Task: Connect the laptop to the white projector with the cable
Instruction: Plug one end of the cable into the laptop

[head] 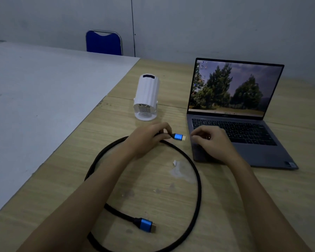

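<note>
A white cylindrical projector [147, 96] stands on its round base on the wooden table [225, 197], its ported back end facing me. To its right sits a grey laptop [244, 142], lid open and screen lit. A black braided cable [196, 171] lies coiled in a loop on the table. My left hand [147, 138] pinches the cable just behind one blue plug [178, 136], which points right toward the laptop. The other blue plug [146, 225] lies loose near me. My right hand [213, 142] hovers over the laptop's left front corner, fingers curled, holding nothing that I can see.
A white table [44, 106] adjoins the wooden one on the left. A blue chair [104, 42] stands behind it against the grey wall. A small scrap of clear tape or plastic [178, 168] lies inside the cable loop.
</note>
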